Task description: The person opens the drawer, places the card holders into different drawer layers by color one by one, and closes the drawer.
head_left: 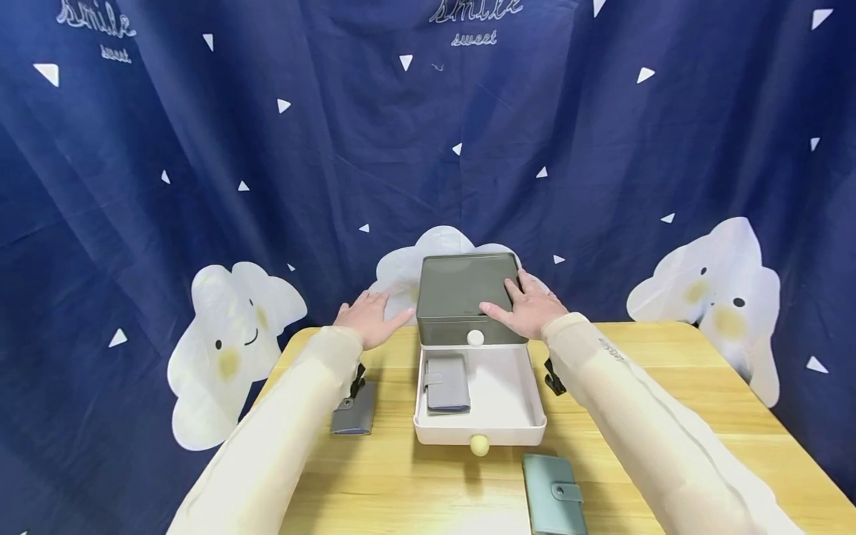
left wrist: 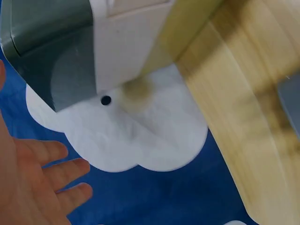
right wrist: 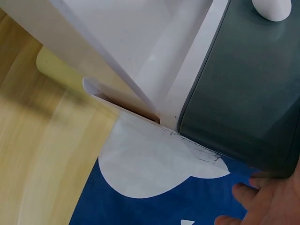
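1. The drawer organizer [head_left: 461, 286] stood on the table [head_left: 642, 371], its white drawer [head_left: 501, 379] out.
2. The right hand [head_left: 533, 309] lay spread against it; the left hand [head_left: 369, 319] hovered beside — neither gripping.
3. It seemed light, stiff, slick — best steadied by both sides.

There are three strapped booklets [head_left: 449, 379] [head_left: 356, 414] [head_left: 553, 496], two hands [head_left: 370, 319] [head_left: 533, 310], one drawer cabinet [head_left: 464, 286], two round knobs [head_left: 475, 338] [head_left: 479, 445], three printed clouds [head_left: 214, 371] [head_left: 441, 239] [head_left: 725, 275], and also one table [head_left: 689, 371].

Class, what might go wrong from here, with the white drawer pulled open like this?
The open drawer juts forward, so downward pressure from the right hand might tip the box. The grey case lying inside could slide if the drawer is moved quickly.
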The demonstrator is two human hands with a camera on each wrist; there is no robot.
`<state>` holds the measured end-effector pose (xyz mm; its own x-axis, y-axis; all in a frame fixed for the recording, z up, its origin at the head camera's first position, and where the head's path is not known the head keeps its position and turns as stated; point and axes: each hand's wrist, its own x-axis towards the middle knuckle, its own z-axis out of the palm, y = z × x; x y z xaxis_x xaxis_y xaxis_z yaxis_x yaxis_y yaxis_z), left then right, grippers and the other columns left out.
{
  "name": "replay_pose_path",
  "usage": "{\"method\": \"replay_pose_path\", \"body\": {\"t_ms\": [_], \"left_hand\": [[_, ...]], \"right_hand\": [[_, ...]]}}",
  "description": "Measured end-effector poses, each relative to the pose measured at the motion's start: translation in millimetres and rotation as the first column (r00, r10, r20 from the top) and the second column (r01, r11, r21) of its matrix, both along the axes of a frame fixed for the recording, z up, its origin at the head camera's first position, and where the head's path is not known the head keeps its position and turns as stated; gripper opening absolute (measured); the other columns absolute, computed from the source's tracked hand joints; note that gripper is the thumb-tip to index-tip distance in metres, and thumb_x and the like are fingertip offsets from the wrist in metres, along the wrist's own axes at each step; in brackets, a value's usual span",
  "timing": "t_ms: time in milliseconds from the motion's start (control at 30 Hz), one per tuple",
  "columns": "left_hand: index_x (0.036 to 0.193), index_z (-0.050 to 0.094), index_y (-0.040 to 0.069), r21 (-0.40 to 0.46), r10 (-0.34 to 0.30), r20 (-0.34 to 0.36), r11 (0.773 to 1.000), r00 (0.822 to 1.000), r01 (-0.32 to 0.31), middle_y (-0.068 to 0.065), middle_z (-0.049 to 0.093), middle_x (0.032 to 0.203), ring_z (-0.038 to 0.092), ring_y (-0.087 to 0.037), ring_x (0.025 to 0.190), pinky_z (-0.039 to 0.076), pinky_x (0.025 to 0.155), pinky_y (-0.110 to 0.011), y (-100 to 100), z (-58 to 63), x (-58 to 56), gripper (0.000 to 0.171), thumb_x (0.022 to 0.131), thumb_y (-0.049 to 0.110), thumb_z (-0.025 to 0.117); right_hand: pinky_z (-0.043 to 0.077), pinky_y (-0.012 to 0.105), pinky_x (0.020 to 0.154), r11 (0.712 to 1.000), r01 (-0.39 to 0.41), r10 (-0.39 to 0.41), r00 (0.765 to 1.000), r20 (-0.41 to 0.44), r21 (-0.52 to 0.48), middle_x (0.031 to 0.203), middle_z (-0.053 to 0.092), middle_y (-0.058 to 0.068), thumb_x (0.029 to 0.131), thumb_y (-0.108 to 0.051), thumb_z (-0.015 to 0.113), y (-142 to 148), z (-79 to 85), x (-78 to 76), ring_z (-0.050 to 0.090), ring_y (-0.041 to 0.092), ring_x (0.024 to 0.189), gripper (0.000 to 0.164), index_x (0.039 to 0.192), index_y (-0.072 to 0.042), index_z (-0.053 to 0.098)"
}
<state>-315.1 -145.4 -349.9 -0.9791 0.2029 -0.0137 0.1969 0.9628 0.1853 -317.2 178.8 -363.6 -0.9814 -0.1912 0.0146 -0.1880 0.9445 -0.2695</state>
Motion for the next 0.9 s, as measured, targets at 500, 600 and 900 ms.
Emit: {"method": "replay_pose_path", "body": {"t_ms": [500, 600, 900], "left_hand": [[0.143, 0.037, -0.007, -0.056, 0.063, 0.048, 0.997, 0.997, -0.060, -0.028, 0.040, 0.144, 0.039, -0.043, 0.131, 0.034, 0.105, -0.054, -55.8, -26.1, 25.1, 0.096, 0.089, 0.072, 0.036], [0.140, 0.040, -0.010, -0.070, 0.079, 0.039, 0.995, 0.996, -0.076, -0.030, 0.043, 0.140, 0.042, -0.044, 0.128, 0.036, 0.102, -0.055, -66.3, -38.1, 30.3, 0.098, 0.089, 0.073, 0.037], [0.137, 0.043, -0.012, -0.078, 0.121, 0.014, 0.990, 0.993, -0.120, -0.031, 0.046, 0.136, 0.044, -0.046, 0.124, 0.040, 0.096, -0.059, -91.9, -77.5, 42.8, 0.109, 0.082, 0.082, 0.034]], "right_hand": [[0.017, 0.058, 0.112, 1.000, -0.007, 0.007, 1.000, 0.011, 0.001, 0.160, -0.002, 0.019, 0.082, -0.085, 0.021, -2.5, 6.3, 5.6, 0.009, 0.042, 0.144, 0.106, 0.155, -0.009, 0.016], [0.017, 0.059, 0.111, 1.000, -0.008, 0.008, 1.000, 0.011, 0.004, 0.159, -0.002, 0.019, 0.084, -0.083, 0.022, -3.9, 9.4, 9.1, 0.010, 0.042, 0.144, 0.104, 0.155, -0.008, 0.016], [0.019, 0.059, 0.111, 1.000, -0.003, 0.003, 1.000, 0.015, -0.009, 0.159, -0.001, 0.020, 0.085, -0.081, 0.025, -4.5, 13.1, 12.3, 0.013, 0.043, 0.143, 0.101, 0.154, -0.007, 0.016]]}}
